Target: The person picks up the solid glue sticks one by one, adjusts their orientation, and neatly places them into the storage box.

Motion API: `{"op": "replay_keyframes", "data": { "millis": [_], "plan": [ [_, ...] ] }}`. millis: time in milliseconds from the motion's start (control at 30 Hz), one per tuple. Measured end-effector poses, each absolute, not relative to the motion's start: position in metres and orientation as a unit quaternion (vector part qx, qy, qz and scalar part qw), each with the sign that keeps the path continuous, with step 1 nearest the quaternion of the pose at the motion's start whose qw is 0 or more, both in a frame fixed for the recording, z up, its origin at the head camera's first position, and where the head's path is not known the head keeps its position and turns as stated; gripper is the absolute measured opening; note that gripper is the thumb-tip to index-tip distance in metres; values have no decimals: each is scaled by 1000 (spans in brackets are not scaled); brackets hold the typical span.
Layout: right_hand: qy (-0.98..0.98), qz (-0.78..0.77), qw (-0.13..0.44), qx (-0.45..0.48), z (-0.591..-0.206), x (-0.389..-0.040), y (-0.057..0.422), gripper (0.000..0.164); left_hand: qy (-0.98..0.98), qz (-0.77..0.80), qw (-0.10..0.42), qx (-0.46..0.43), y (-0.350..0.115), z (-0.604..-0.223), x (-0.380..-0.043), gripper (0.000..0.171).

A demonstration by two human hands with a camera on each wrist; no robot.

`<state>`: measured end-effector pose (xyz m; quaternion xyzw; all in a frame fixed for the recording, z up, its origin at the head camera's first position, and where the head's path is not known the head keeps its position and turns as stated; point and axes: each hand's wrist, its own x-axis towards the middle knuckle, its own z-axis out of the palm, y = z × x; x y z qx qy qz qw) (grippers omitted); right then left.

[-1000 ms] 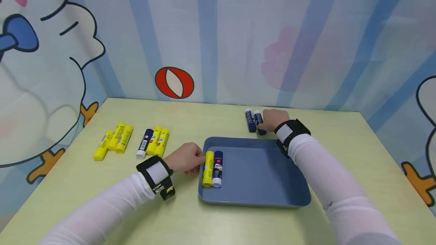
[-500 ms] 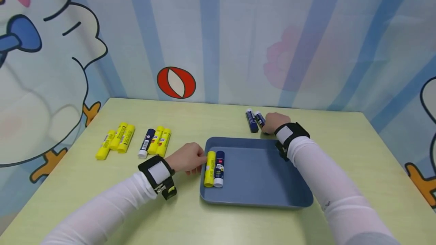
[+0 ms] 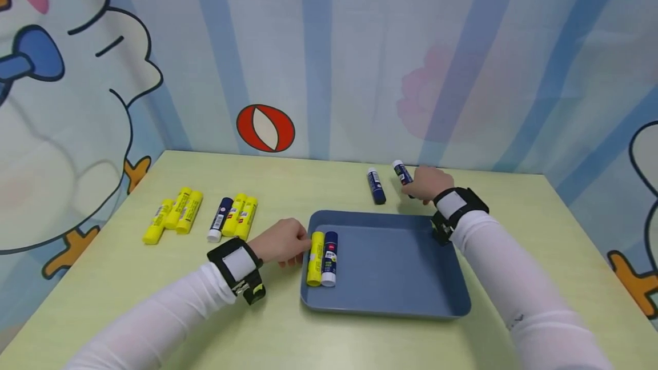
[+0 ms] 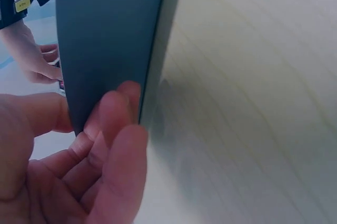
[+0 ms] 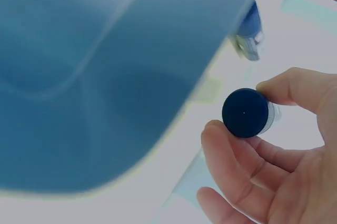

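Note:
My right hand [image 3: 430, 183] pinches a dark blue glue stick [image 3: 402, 172] with a white end, behind the tray's far right part. In the right wrist view its round blue end [image 5: 245, 112] sits between thumb and fingers. Another blue glue stick [image 3: 376, 186] lies on the table to the left of it. My left hand [image 3: 283, 241] grips the left rim of the grey-blue tray [image 3: 396, 307], thumb inside and fingers outside in the left wrist view. Inside the tray, along its left wall, a yellow glue stick [image 3: 316, 259] and a blue one [image 3: 329, 260] lie side by side.
On the table's left lie several yellow glue sticks [image 3: 189, 212] in a cluster. Nearer the tray, a blue glue stick [image 3: 220, 220] lies beside two yellow ones [image 3: 245, 217]. A printed cloth backdrop [image 3: 354, 73] rises behind the table's far edge.
My right hand has taken the right-hand blue glue stick and moved it rightward, widening the gap to the other blue one. My left hand stays on the tray rim.

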<state>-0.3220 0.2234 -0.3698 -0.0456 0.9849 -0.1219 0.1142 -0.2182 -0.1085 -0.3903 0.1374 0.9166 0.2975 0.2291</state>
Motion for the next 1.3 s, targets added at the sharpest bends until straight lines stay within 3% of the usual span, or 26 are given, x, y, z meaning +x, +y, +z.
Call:
{"op": "replay_keyframes", "data": {
  "millis": [333,667,1000,1133,1300],
  "plan": [
    [974,-190,84,-87,-322,-278,226,34,922,278,232,133,-116,-386,-219,26],
    [966,-199,58,-152,-311,-243,214,31,930,232,237,156,-123,-377,-221,30],
    [948,-181,94,-246,-312,-205,184,20,944,205,38,254,-114,-337,-231,59],
    [940,-162,102,-282,-312,-192,174,21,922,218,22,320,-102,-334,-226,67],
    [932,-148,104,-313,-314,-183,168,19,899,207,18,386,-94,-337,-217,59]
  ]
}}
